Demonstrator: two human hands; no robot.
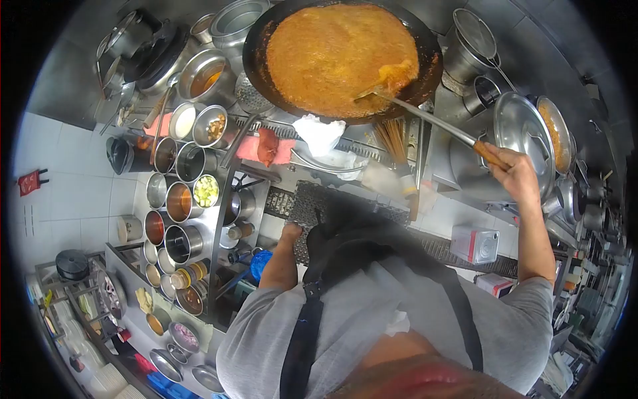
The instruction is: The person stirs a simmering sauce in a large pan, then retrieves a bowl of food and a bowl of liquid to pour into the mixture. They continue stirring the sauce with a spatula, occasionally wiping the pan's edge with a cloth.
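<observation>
My right hand [515,174] is closed around the wooden grip of a long-handled wok spatula [435,120]. Its metal shaft slants up and left, and its head is partly sunk in the thick orange-brown sauce [339,53] that fills a large black wok [258,66]. A clump of sauce is heaped beside the spatula's head. My left hand [291,231] hangs low by my body near the dark apron, away from the wok. Its fingers are too hidden to make out.
White cloth [319,134] and a bamboo brush [395,143] lie at the counter's front edge. Left of me stands a rack with several metal pots [179,201] of ingredients. A large metal lid [522,130] leans at right. A square tin [475,244] stands below.
</observation>
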